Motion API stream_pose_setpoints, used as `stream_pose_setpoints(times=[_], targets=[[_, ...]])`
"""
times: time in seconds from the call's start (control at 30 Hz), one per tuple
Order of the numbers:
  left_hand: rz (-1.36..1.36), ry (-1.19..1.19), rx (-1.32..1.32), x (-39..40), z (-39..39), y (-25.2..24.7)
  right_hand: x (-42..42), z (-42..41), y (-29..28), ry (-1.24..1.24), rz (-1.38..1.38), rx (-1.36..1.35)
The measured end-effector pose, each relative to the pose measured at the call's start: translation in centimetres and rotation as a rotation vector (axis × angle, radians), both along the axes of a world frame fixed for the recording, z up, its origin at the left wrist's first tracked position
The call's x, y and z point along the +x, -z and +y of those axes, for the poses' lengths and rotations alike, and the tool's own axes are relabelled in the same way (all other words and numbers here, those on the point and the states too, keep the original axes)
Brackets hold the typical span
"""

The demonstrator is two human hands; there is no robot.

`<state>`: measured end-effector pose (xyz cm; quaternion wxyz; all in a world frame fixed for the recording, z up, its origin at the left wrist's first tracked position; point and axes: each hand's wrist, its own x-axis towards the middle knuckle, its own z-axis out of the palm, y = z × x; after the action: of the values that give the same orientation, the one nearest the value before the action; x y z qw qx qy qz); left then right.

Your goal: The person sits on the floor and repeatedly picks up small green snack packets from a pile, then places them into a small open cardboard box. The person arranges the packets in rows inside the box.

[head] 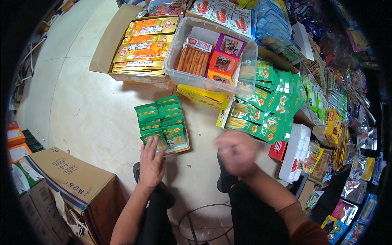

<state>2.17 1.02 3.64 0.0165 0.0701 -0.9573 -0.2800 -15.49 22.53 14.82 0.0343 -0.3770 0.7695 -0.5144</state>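
Observation:
My left hand point(153, 162) rests its fingers on the front left packet of a tray of small green snack packets point(175, 136), which stand in two rows on the floor. My right hand point(237, 153) is blurred and looks partly curled; whether it holds anything cannot be told. It is to the right of the tray, just below a spread pile of green snack packets point(272, 122). A flat yellow carton point(200, 97) lies between the tray and a clear plastic bin point(211, 84) that holds sausage-like snacks point(193, 59) and small boxes.
A cardboard box of gold snack packets point(144, 50) stands at the upper left. At the lower left is a closed cardboard box point(73, 174). A white foam tray point(295, 153) and a red box point(278, 150) are at the right. A wire hoop point(205, 205) lies near my feet.

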Motion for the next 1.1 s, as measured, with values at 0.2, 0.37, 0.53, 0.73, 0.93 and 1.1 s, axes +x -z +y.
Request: stream_pose_setpoints(times=[0.2,0.37,0.53,0.73,0.93,1.1], targets=[[0.1,0.107,0.151,-1.1,2.1,-1.9,-11.1,4.5,-0.7,0.796,-0.365,-0.226],[0.127,0.185,0.205,-1.5,2.6,-2.4,-14.8,5.2,1.1,0.825,-0.325,0.048],[0.107,0.189,0.209,-0.8,2.6,-2.1,-15.8,3.9,0.3,0.832,-0.141,0.356],[0.123,0.215,0.296,-0.8,3.0,-2.6,-15.1,6.3,0.5,0.916,0.013,-0.198],[0.12,0.127,0.489,-0.3,3.6,-3.3,-8.9,6.7,-5.2,0.774,0.161,-0.547],[0.199,-0.024,0.711,-0.2,3.1,-3.8,-1.2,2.2,-3.1,0.429,-0.25,-0.145]])
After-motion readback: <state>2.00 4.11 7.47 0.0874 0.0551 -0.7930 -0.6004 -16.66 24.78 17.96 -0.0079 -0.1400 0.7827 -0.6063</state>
